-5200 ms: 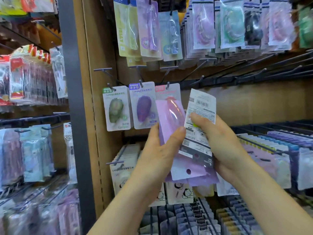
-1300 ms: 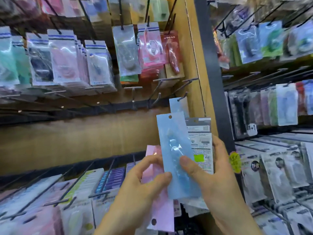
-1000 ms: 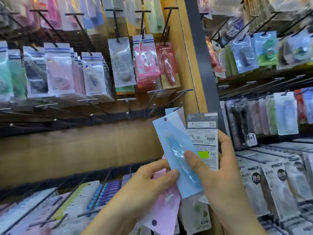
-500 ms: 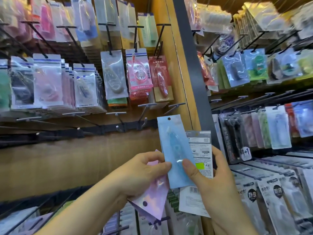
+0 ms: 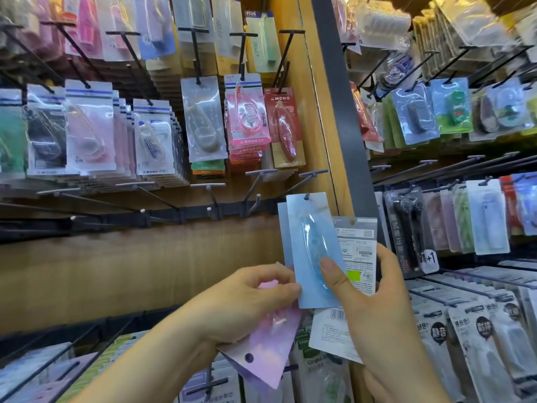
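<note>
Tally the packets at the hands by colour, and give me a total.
Blue packets: 2, one behind the other, front one pinched by the right hand
Pink packet: 1, in the left hand
Grey-topped packet: 1, in the right hand
White barcoded packet: 1, in the right hand
Total: 5

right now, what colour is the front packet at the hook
The packet is light blue; head view.

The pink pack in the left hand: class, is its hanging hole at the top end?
No, the pink pack sticks out below the left hand with its hole at the lower end.
</note>
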Motion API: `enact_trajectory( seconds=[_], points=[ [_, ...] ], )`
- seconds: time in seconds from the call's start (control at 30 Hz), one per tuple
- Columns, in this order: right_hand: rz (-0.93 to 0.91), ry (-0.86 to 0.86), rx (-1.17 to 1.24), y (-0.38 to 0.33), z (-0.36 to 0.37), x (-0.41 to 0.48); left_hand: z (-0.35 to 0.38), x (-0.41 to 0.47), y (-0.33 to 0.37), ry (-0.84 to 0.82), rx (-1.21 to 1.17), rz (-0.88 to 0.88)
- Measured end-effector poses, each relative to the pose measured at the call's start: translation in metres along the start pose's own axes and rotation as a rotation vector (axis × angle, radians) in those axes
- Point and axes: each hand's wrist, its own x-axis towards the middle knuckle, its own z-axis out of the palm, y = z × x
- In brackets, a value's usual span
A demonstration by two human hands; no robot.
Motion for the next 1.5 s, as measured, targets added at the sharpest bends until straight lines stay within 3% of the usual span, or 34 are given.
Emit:
enact_trajectory(
  seconds=[0.2, 0.37, 0.53, 0.6, 0.73, 0.87, 0.93, 1.03, 1.1, 1.17, 1.23, 1.3, 1.4, 1.5],
  points=[
    [0.007, 0.01, -0.116, 0.001, 0.003, 0.0, 0.008, 0.005, -0.006, -0.054, -0.092, -0.038],
    [-0.072, 0.032, -0.447, 0.003, 0.002, -0.005, 0.006, 0.009, -0.013, 0.0, -0.038, -0.043],
    [-0.306, 0.097, -0.712, 0.003, -0.003, -0.023, 0.0, 0.02, -0.028, 0.089, 0.086, -0.092],
    [-0.359, 0.035, -0.72, 0.003, -0.005, -0.024, 0.001, 0.023, -0.027, 0.097, 0.111, -0.119],
    [-0.257, -0.096, -0.618, 0.004, -0.008, -0.019, -0.007, 0.018, -0.023, 0.126, 0.239, -0.144],
    [-0.187, -0.164, -0.367, 0.0, -0.007, -0.025, -0.022, -0.013, -0.021, 0.271, 0.245, -0.118],
    [-0.205, -0.245, -0.384, 0.0, -0.002, -0.029, -0.023, -0.033, -0.018, 0.336, 0.236, -0.03],
    [-0.253, -0.373, -0.543, 0.009, 0.013, -0.037, -0.013, -0.054, -0.007, 0.285, 0.134, 0.138],
    [-0.321, -0.364, -0.593, 0.014, 0.023, -0.044, -0.008, -0.06, -0.004, 0.224, 0.027, 0.182],
    [-0.533, -0.24, -0.716, 0.02, 0.03, -0.047, -0.008, -0.064, -0.004, 0.189, -0.097, 0.145],
    [-0.769, -0.163, -0.82, 0.026, 0.035, -0.048, -0.01, -0.068, -0.005, 0.211, -0.16, 0.113],
    [-0.854, -0.2, -0.827, 0.029, 0.038, -0.05, -0.013, -0.071, -0.008, 0.261, -0.197, 0.087],
    [-0.777, -0.318, -0.727, 0.022, 0.038, -0.054, -0.018, -0.073, -0.012, 0.296, -0.17, 0.065],
    [-0.463, -0.359, -0.584, 0.008, 0.027, -0.054, -0.026, -0.074, -0.014, 0.312, -0.215, 0.044]
  ],
)
